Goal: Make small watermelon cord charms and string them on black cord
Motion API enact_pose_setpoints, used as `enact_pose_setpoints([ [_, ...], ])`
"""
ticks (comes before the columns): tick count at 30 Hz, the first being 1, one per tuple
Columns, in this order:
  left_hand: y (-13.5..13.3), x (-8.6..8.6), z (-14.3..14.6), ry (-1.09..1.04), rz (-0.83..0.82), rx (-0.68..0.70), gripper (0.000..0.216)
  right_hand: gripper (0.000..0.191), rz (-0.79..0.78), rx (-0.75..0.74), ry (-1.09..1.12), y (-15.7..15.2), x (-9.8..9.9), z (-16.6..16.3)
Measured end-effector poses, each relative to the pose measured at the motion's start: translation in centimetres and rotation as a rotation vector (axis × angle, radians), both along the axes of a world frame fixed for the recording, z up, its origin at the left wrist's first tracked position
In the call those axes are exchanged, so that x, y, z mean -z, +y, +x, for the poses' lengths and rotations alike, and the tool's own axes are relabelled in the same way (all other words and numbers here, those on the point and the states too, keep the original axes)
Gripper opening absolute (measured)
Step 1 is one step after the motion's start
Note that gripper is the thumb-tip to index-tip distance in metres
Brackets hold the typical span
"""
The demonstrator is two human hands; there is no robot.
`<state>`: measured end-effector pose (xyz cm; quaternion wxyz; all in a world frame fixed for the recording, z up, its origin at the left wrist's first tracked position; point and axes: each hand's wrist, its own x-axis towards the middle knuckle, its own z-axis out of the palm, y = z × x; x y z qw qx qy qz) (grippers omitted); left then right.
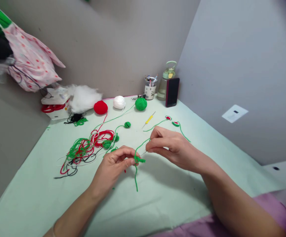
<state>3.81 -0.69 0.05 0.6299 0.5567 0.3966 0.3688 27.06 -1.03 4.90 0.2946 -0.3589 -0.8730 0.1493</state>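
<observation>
Pinching the green crocheted piece (pixel 140 160) below frame centre, the left hand (pixel 118 161) steadies it; the right hand (pixel 173 148) clasps a thin needle (pixel 143 153). Likely light, soft, best held by its rim.

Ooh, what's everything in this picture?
table: one, pale green, underneath
yarn piece: one, green, near centre
needle: one, silvery, beside yarn piece
yarn balls: three; red, white, green; back
fluff: one heap, white, back left
box: one, white, beside fluff
yarn bundle: one, black-green, near box
yarn tangle: one, multicoloured, left
small balls: about four, green, near tangle
tool: one, yellow-handled, centre
flat pieces: two, red-green, right
pen cup: one, whitish, back
bottle: one, pale green, back right
phone: one, black, before bottle
bag: one, pink, upper left
wall plate: one, white, right
cloth: one, purple, bottom right
left hand: one, holding yarn piece
right hand: one, pinching needle
</observation>
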Motion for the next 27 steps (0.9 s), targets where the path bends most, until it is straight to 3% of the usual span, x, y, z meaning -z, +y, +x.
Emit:
enact_pose_setpoints([
  [10,-0.2,-0.3,0.0,-0.02,-0.007,0.026,0.008,0.018,-0.067,-0.041,0.032,0.1,0.6,-0.2],
  [17,-0.4,0.0,0.4,-0.166,-0.125,0.11,0.01,0.016,-0.096,-0.056,0.091,0.1,0.9,-1.1],
  [21,-0.5,-0.2,0.5,-0.243,-0.188,0.063,0.014,0.011,-0.111,0.004,0.125,0.1,1.3,-1.7],
  [27,-0.4,-0.1,0.6,-0.261,-0.236,0.008,0.022,0.017,-0.337,0.019,0.195,-0.2,1.2,-2.2],
])
